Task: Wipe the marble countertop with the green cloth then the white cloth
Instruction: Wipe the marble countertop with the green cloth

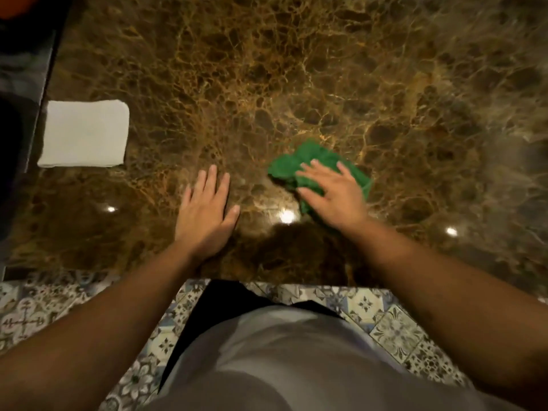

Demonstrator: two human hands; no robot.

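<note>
While left hand rests flat, right hand presses green cloth.

Right hand lies flat over the green cloth; the cloth's near half is hidden under palm and fingers. Countertop runs out of view at top and right, and its right side is smeared by blur. Dark area beyond the counter's left edge too dim to make out; an orange patch is cut off at the top-left corner. Both forearms are cut off at the picture's sides and bottom.
</note>
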